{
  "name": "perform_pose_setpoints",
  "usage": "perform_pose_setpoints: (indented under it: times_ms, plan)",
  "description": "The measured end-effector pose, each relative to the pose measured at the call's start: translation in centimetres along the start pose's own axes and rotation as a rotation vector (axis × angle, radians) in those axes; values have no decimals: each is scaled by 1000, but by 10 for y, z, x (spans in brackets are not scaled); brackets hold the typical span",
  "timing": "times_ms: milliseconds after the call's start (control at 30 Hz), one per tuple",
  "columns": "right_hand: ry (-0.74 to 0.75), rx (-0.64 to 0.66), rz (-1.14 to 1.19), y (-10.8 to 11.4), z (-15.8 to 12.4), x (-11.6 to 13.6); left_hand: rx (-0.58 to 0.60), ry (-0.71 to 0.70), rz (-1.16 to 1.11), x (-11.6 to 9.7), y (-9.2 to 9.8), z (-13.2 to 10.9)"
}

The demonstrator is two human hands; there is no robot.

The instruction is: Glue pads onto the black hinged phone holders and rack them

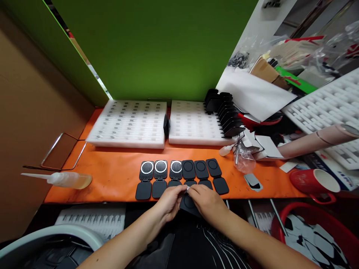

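My left hand (pixel 171 203) and my right hand (pixel 206 201) meet at the front edge of the bench. Between them is a black folding charger pad (pixel 188 203) with a round ring mark. The fingertips of both hands pinch together at its upper edge, near a small pale bit too small to name. Just beyond, a row of hinged black charger pads lies unfolded. On the left, three upper panels (pixel 147 170) show a white ring on a grid; those on the right, such as one panel (pixel 213 167), are plain black with a faint circle. My hands partly cover the lower panels.
White foam trays (pixel 129 127) stand at the back, with black plates (pixel 230 116) upright in the right one. A squeeze bottle (pixel 68 179) lies left, near a wire stand (pixel 63 149). On the right are a red mug (pixel 311 183), plastic bag (pixel 244 158) and red basin (pixel 291 209).
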State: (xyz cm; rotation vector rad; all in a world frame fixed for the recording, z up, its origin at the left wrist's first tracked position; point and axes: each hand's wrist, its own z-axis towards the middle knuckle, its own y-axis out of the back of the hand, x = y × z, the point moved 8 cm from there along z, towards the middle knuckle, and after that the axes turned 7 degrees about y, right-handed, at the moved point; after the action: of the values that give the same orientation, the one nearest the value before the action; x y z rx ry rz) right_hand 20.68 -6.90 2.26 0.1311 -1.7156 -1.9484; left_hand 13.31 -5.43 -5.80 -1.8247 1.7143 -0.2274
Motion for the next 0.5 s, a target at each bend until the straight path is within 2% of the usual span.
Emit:
perform_pose_setpoints:
  times_ms: [100, 200, 233, 300, 367, 400, 433, 500]
  plan:
    - [88, -21, -1, 6, 4, 9, -13, 25, 17, 1, 6, -1]
    - [106, -185, 128, 33, 1, 3, -116, -108, 183, -15, 24, -4]
    - [44, -293, 182, 47, -2, -8, -177, -178, 292, -23, 32, -7]
    - [-210, -575, 255, 73, -15, -44, -308, -339, 596, -41, 42, -16]
    - [-481, -800, 270, 83, -31, -77, -354, -532, 977, -56, 37, -28]
    - [-549, -822, 277, 79, -31, -86, -327, -640, 1171, -59, 28, -33]
    - [-549, -771, 289, 69, -24, -91, -280, -754, 1344, -59, 17, -38]
    - [-419, -523, 297, 36, 4, -87, -187, -956, 1613, -55, -1, -43]
